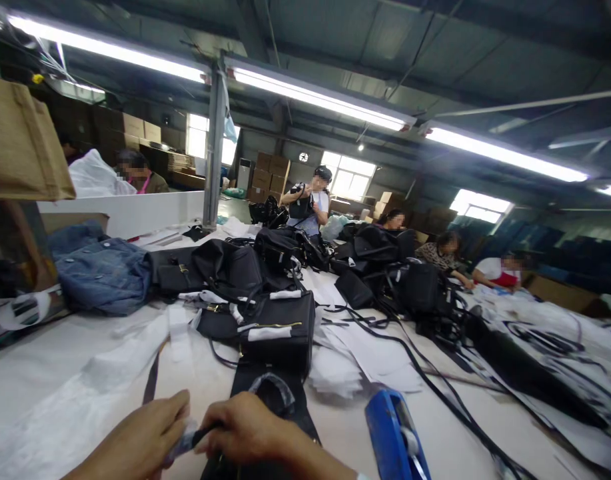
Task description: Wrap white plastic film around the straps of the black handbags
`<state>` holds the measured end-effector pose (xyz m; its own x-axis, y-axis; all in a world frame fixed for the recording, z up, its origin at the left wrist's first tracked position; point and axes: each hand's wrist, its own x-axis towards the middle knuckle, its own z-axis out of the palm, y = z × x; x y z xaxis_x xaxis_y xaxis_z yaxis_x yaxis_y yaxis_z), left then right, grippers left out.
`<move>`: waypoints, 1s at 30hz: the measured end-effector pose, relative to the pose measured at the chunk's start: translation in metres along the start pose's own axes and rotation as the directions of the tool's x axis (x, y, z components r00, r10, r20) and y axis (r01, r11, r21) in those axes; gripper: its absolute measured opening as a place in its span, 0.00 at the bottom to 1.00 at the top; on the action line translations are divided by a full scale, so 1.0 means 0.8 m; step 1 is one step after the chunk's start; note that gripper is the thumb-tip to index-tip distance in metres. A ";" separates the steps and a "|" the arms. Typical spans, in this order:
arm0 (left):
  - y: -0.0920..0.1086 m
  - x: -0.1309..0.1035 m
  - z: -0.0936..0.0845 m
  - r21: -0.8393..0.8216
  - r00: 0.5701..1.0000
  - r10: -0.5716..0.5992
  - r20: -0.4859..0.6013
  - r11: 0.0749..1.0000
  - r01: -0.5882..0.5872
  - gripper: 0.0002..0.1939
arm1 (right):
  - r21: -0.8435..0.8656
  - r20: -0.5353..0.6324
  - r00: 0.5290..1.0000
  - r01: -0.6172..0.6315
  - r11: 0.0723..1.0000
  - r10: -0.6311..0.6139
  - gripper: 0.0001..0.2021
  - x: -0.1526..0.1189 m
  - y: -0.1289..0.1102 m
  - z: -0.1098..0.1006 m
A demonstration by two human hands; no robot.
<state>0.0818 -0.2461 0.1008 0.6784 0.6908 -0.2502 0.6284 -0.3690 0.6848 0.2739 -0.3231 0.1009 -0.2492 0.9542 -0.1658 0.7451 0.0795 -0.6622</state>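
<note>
At the bottom of the head view, my left hand point(142, 437) is closed on a bit of clear plastic wrap point(188, 437) around the end of a black strap. My right hand point(245, 427) pinches the same black strap point(204, 433) just beside it. Behind my right hand lies a black bag point(285, 340) with a gold zipper and white paper on its front. Its black flap stretches toward me, partly under my right hand. A loop wrapped in clear plastic point(275, 390) rests on that flap. To the right stands a blue tape dispenser point(398, 433).
Black bags point(230, 263) are heaped across the table's middle, and a denim bag point(102, 267) sits at left. White paper sheets point(335, 370) and long black straps point(420, 367) lie to the right. A person point(310, 207) handles a bag at the far end; others sit farther off.
</note>
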 end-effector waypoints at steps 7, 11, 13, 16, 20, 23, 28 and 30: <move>0.020 0.025 -0.012 0.162 0.996 0.039 0.086 0.985 -0.052 0.09 | 0.070 -0.098 0.994 0.051 0.996 -0.044 0.12 -0.009 0.044 -0.017; 0.032 0.045 -0.013 0.191 0.994 0.005 0.109 0.981 -0.025 0.06 | 0.083 -0.115 0.993 -0.003 0.997 0.013 0.07 -0.006 0.065 -0.018; 0.040 0.058 -0.005 0.181 0.989 -0.012 0.146 0.983 -0.015 0.05 | 0.037 -0.129 0.992 0.022 0.999 -0.017 0.08 0.002 0.062 -0.012; 0.047 0.074 0.008 0.157 0.980 -0.040 0.194 0.988 0.009 0.06 | -0.028 -0.134 0.990 0.042 0.999 -0.046 0.08 0.006 0.059 -0.008; 0.040 0.087 0.013 0.129 0.975 -0.056 0.214 0.991 0.029 0.06 | -0.034 -0.217 0.976 0.001 0.999 -0.009 0.10 -0.012 0.081 -0.018; 0.034 0.095 0.011 0.114 0.972 -0.064 0.226 0.993 0.038 0.06 | -0.082 -0.324 0.945 -0.071 0.994 0.041 0.10 -0.029 0.101 -0.025; 0.042 0.110 0.012 0.130 0.969 -0.063 0.240 0.991 0.032 0.06 | -0.164 -0.346 0.938 -0.072 0.984 0.011 0.02 -0.037 0.110 -0.025; 0.047 0.113 0.013 0.155 0.969 -0.062 0.238 0.988 0.026 0.06 | -0.149 -0.345 0.938 -0.050 0.988 -0.005 0.02 -0.038 0.111 -0.024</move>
<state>0.1705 -0.2035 0.0967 0.7088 0.5450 -0.4479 0.6969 -0.4430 0.5639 0.3594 -0.3395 0.0615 -0.0240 0.9947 0.1001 0.8405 0.0743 -0.5366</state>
